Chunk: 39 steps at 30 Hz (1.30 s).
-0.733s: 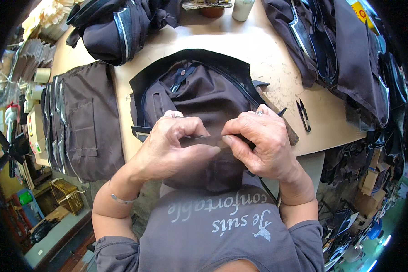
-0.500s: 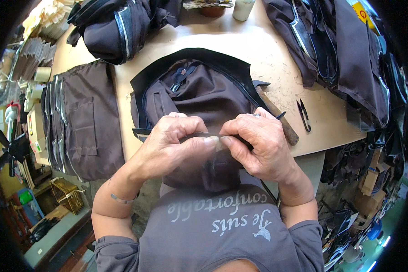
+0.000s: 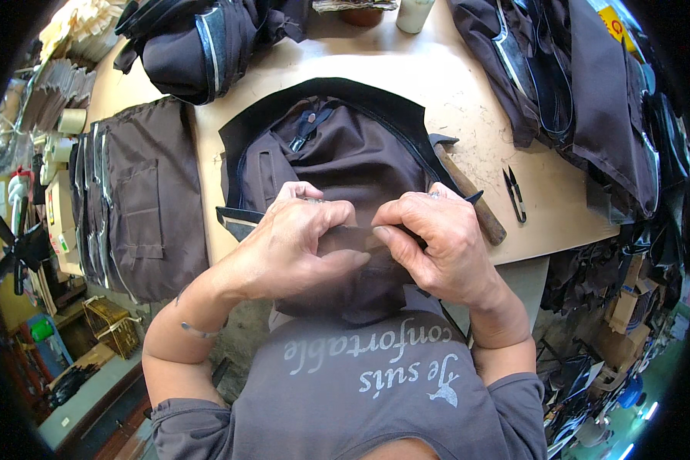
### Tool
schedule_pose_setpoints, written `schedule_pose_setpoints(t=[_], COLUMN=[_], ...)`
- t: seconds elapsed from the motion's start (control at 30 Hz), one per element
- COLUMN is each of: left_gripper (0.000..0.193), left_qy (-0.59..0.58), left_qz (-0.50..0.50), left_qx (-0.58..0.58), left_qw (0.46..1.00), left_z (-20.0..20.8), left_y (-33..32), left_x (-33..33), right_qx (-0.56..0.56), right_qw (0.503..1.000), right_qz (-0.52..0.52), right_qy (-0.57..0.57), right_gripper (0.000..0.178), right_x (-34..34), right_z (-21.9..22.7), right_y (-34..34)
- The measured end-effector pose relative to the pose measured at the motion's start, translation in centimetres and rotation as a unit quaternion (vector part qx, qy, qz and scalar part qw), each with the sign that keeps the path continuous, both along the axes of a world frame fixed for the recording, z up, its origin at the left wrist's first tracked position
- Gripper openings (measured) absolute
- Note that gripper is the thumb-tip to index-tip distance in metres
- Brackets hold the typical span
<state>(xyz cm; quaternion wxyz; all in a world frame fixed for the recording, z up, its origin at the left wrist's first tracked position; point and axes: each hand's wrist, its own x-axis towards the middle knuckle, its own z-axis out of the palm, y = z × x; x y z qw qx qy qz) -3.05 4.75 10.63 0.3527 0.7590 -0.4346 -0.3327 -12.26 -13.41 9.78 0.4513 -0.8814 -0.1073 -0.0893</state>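
A dark brown cloth piece with a wide black curved border (image 3: pixel 314 90), like a part of a bag, lies on the table and hangs over its front edge. Its near edge is lifted between my hands. My right hand (image 3: pixel 441 241) is closed, thumb and forefinger pinching that edge. Beside it, my left hand (image 3: pixel 299 241) has its fingers curled over the same edge; its slightly blurred thumb stands off from the forefinger, with brown cloth between. What the curled fingertips grip is partly hidden. A black strip end (image 3: pixel 238 221) sticks out past my left hand.
A wooden-handled hammer (image 3: pixel 491 222) lies right of the cloth, partly under it, with black thread snips (image 3: pixel 515 195) beside it. Stacked brown panels (image 3: pixel 149 207) lie at left. More brown and black pieces (image 3: pixel 184 65) are at the back left, others (image 3: pixel 598 115) at right.
My left thumb has moved away from the forefinger and from my right fingertips. The left hand has shifted slightly, and the black strip end beside it sticks out farther. My right hand keeps its pinch.
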Motion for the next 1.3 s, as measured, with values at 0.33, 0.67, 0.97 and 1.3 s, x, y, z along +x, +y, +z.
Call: schedule_pose_setpoints(t=[0.33,0.67,0.97,1.3], left_gripper=[0.022,0.017,0.013,0.017], left_qy=[0.025,0.166,0.231,-0.060], left_qz=[0.001,0.077,0.052,0.054], left_qx=[-0.077,-0.056,0.079,-0.043], left_qw=[0.997,0.981,0.968,0.996], left_z=[-0.6,-0.8,0.0,0.0], left_y=[-0.7,-0.8,-0.7,0.3], left_x=[0.1,-0.1,1.3,0.2], right_qx=[0.006,0.012,0.009,-0.017], right_qw=[1.000,1.000,1.000,0.997], right_qz=[0.003,-0.003,-0.003,-0.010], right_qy=[0.014,0.018,0.029,0.072], right_gripper=[0.007,0.007,0.005,0.022], right_x=[-0.2,0.0,0.0,0.2], right_z=[-0.4,-0.7,-0.9,-0.2], right_y=[0.0,0.0,-0.1,0.1])
